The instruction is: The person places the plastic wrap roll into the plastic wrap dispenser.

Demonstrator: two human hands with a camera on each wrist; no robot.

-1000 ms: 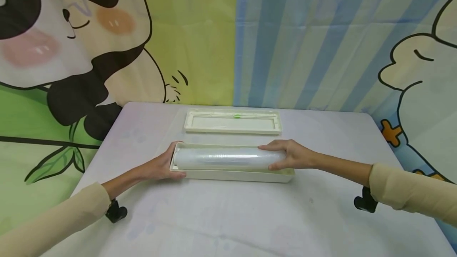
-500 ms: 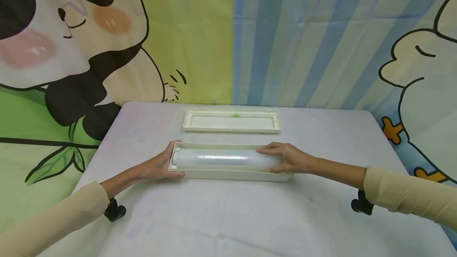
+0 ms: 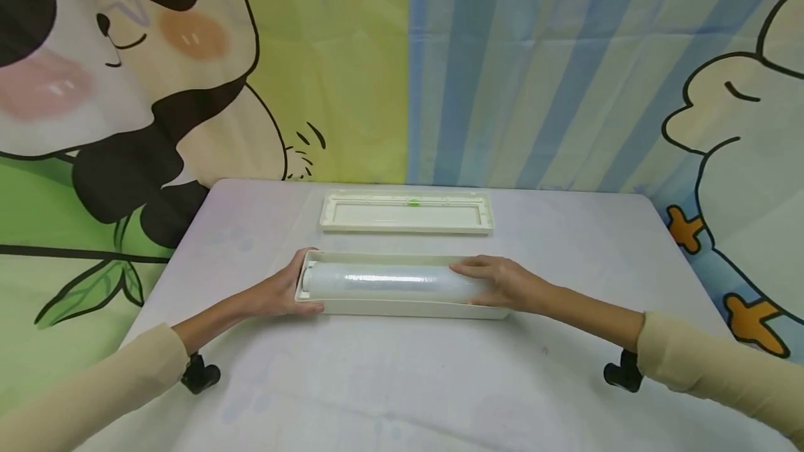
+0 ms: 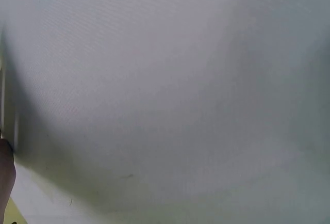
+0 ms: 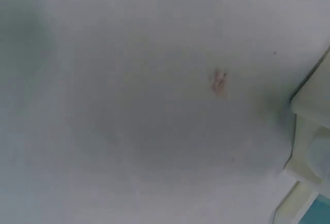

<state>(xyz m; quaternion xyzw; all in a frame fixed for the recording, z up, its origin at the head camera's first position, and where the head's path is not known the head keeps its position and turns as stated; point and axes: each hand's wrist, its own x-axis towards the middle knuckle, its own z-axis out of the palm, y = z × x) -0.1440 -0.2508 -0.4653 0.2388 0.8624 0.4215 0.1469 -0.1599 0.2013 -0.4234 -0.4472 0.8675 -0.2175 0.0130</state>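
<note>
Right hand (image 3: pixel 511 284) curled round the right end of the roll (image 3: pixel 389 282); left hand (image 3: pixel 284 290) grips the left end of the box (image 3: pixel 402 308) containing it. The lid (image 3: pixel 405 229) lies beyond, near the far edge of the tabletop (image 3: pixel 377 382). Step judged as seating the roll; next move calls for pressing it level.

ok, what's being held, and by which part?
Left hand grips the white box by its left end; right hand holds the film roll near its right end.

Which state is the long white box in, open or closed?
Open: the roll shows inside the box, under no cover, and the flat, lid-like piece lies apart on the table behind it.
</note>
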